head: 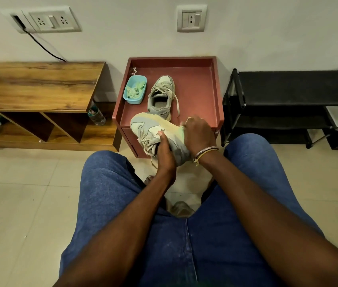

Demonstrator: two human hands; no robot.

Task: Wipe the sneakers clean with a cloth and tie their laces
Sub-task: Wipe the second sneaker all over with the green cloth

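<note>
There were two sneakers (149,123) (165,79), two hands (164,151) (199,131), one tub (133,101), cloth in two places (137,90) (182,131), one table (195,90), one bench (39,83), one rack (288,85), two socket plates (50,19) (192,18), one bottle (97,116) and one cable (43,46).

L grip (164,151) on sneaker (153,126), R grip (200,132) w/ cloth (182,131)

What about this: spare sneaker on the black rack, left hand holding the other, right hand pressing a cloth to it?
Wrong spot: head view shows the spare sneaker on the red stand. Left hand holds the other sneaker, right hand presses the cloth.
</note>
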